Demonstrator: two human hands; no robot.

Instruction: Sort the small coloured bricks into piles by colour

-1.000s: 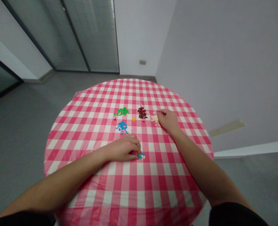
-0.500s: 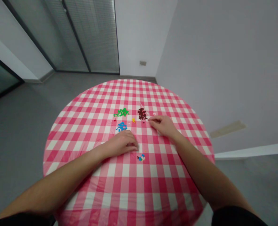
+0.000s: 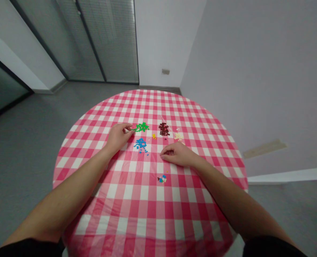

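Small sorted heaps of tiny pieces lie on a round table with a red-and-white checked cloth (image 3: 147, 214). My left hand (image 3: 118, 136) reaches to the green heap (image 3: 141, 127), its thumb and finger pinched at the heap's left edge. A blue heap (image 3: 140, 144) lies just below and right of that hand. My right hand (image 3: 176, 154) rests on the cloth with its fingers curled, between the blue heap and a small mixed cluster (image 3: 162, 179). A dark brown heap (image 3: 163, 129), a few yellow pieces (image 3: 154, 136) and a pale cream heap (image 3: 178, 135) lie beyond the right hand.
The table stands in a room corner, with a grey wall (image 3: 254, 71) on the right and glass partitions with blinds (image 3: 104, 39) at the back. Grey floor (image 3: 21, 135) surrounds the table on the left.
My left hand left the mixed cluster and moved up and left to the green heap. My right hand drew back from the cream heap toward the table's middle.
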